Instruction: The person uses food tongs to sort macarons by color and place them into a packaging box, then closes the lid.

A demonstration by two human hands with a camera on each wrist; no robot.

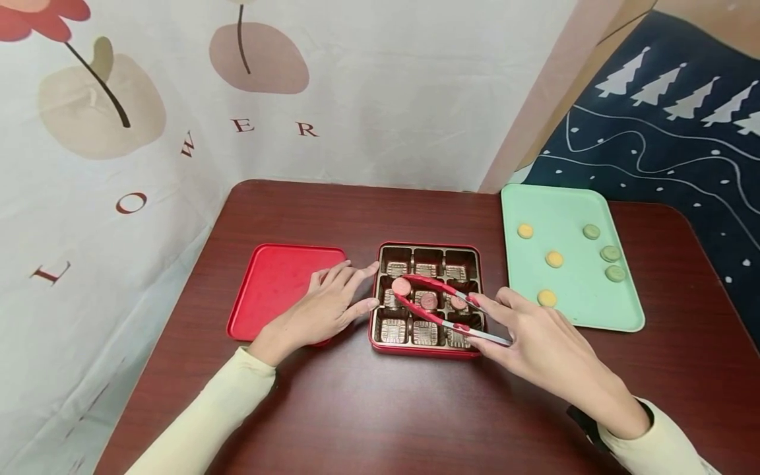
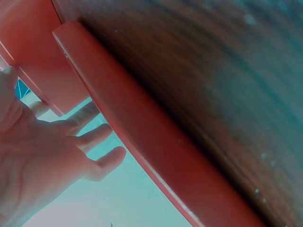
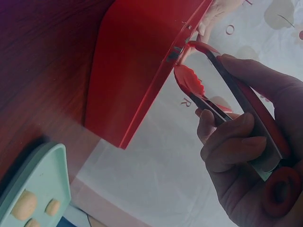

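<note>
In the head view my right hand (image 1: 546, 343) grips a pair of red-tipped metal tongs (image 1: 430, 315). Between the tong tips is a pink macaron (image 1: 401, 286), at the left compartment of the middle row in a red box (image 1: 424, 353). Two more pink macarons sit in that row, one in the centre compartment (image 1: 428, 301) and one at the right. My left hand (image 1: 332, 297) lies palm down with fingers spread, over the edge of a red lid (image 1: 276, 280). Its index fingertip and thumb are right at the box's left side. In the right wrist view, fingers and thumb wrap the tongs (image 3: 251, 120).
A mint-green tray (image 1: 570, 310) with yellow macarons (image 1: 554, 258) and green macarons (image 1: 610, 254) stands at the back right of the brown table (image 1: 380, 409). Behind the table hangs a white printed cloth (image 1: 404, 99), with a dark blue cloth (image 1: 665, 145) at the right.
</note>
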